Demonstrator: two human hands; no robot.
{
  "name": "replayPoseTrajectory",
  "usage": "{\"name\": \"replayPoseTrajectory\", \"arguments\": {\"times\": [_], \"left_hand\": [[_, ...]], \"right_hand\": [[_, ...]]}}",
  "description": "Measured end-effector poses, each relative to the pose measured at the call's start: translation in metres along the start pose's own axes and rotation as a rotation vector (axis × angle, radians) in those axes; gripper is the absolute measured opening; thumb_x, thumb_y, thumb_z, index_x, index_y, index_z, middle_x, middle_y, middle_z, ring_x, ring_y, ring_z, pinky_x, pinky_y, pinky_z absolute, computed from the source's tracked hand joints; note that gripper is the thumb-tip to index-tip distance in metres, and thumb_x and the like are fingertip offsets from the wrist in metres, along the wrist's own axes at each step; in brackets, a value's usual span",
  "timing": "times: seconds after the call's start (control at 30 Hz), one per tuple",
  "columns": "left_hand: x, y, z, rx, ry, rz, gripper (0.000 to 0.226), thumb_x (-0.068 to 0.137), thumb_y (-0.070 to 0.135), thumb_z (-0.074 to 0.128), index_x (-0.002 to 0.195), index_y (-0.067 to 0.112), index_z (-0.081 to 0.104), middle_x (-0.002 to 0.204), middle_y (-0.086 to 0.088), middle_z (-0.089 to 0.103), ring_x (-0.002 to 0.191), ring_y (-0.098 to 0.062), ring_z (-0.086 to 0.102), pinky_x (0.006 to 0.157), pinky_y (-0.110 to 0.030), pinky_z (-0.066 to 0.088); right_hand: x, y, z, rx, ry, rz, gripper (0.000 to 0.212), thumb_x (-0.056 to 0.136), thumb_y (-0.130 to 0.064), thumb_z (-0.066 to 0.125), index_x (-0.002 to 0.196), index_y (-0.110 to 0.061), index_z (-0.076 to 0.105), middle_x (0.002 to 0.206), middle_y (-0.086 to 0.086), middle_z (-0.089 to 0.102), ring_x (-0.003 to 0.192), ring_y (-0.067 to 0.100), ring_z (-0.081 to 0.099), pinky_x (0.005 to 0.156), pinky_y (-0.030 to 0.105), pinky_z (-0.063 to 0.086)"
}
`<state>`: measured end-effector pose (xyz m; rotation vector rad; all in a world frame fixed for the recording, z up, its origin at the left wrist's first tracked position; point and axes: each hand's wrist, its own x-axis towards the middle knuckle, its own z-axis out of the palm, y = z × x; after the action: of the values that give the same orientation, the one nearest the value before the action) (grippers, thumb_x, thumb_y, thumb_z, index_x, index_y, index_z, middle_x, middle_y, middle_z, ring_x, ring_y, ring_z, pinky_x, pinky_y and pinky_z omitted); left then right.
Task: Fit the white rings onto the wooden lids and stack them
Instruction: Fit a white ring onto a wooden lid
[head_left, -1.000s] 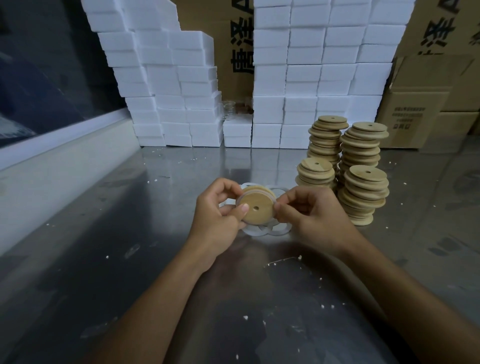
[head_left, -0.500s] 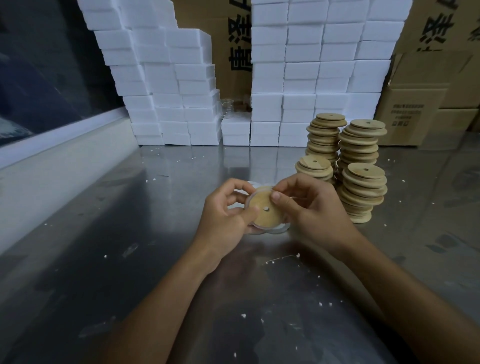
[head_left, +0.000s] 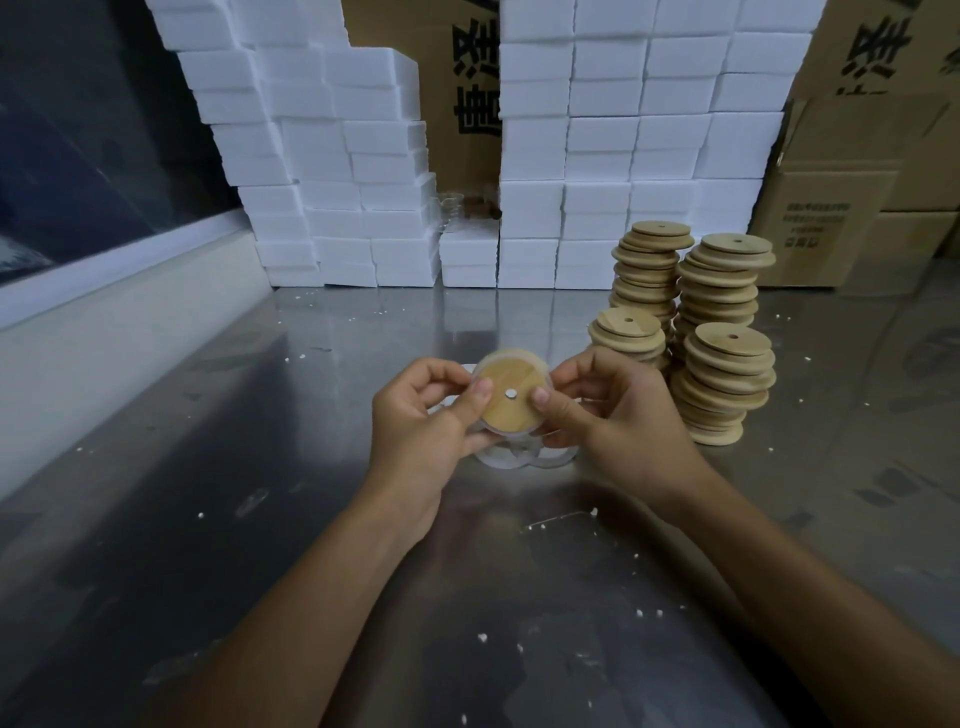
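I hold one round wooden lid with a small centre hole (head_left: 510, 396) up over the steel table (head_left: 291, 395), my left hand (head_left: 426, 421) and right hand (head_left: 618, 410) each pinching its rim, thumbs pressed on its face. A translucent white ring (head_left: 511, 358) seems to sit round its edge, though the rim is blurred. I judge the fitting nearly done. Next I should press the ring evenly, then set the lid on the stacks of wooden lids (head_left: 727, 374) just beside my right hand. Loose white rings (head_left: 511, 460) lie below.
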<state>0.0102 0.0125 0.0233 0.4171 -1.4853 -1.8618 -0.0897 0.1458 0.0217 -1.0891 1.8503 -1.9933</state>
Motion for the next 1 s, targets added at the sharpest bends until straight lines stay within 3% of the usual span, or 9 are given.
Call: {"name": "replayPoseTrajectory", "arguments": {"times": [0.17, 0.3, 0.47, 0.8, 1.0], "left_hand": [[-0.001, -0.003, 0.002, -0.031, -0.014, -0.049, 0.015, 0.086, 0.003, 0.068, 0.079, 0.005, 0.054, 0.098, -0.024, 0.070, 0.084, -0.032, 0.074, 0.064, -0.037, 0.060], [0.001, -0.005, 0.001, -0.053, 0.005, -0.069, 0.016, 0.087, 0.003, 0.067, 0.079, 0.004, 0.054, 0.091, -0.022, 0.072, 0.083, -0.032, 0.074, 0.063, -0.035, 0.060], [0.004, -0.005, -0.003, -0.121, 0.034, -0.087, 0.016, 0.086, 0.002, 0.068, 0.078, 0.003, 0.054, 0.081, -0.015, 0.073, 0.080, -0.028, 0.074, 0.064, -0.035, 0.060], [0.004, -0.004, -0.007, -0.060, 0.001, -0.124, 0.023, 0.083, 0.015, 0.072, 0.080, -0.003, 0.058, 0.085, -0.020, 0.074, 0.081, -0.028, 0.074, 0.067, -0.030, 0.060], [0.001, 0.000, -0.006, -0.117, -0.012, -0.132, 0.024, 0.074, 0.014, 0.076, 0.075, 0.000, 0.057, 0.080, -0.020, 0.073, 0.077, -0.027, 0.074, 0.066, -0.030, 0.059]], "right_hand": [[-0.001, 0.005, 0.003, 0.021, 0.106, -0.024, 0.015, 0.083, -0.010, 0.074, 0.088, 0.001, 0.066, 0.074, 0.010, 0.075, 0.064, 0.020, 0.071, 0.061, 0.028, 0.062], [-0.004, 0.005, 0.007, 0.064, 0.112, -0.004, 0.033, 0.076, -0.024, 0.075, 0.089, 0.005, 0.066, 0.079, 0.014, 0.075, 0.071, 0.028, 0.072, 0.067, 0.035, 0.063], [-0.005, 0.007, 0.010, 0.066, 0.027, 0.036, 0.036, 0.074, -0.011, 0.080, 0.099, 0.004, 0.058, 0.081, 0.014, 0.075, 0.066, 0.021, 0.072, 0.063, 0.027, 0.060], [-0.002, 0.008, 0.011, 0.148, 0.090, 0.048, 0.023, 0.072, -0.019, 0.079, 0.080, 0.000, 0.069, 0.067, 0.007, 0.074, 0.060, 0.012, 0.069, 0.061, 0.017, 0.054], [-0.004, 0.006, 0.012, 0.172, 0.034, 0.056, 0.038, 0.071, -0.018, 0.079, 0.097, 0.001, 0.060, 0.074, 0.010, 0.074, 0.064, 0.022, 0.072, 0.061, 0.026, 0.058]]}}
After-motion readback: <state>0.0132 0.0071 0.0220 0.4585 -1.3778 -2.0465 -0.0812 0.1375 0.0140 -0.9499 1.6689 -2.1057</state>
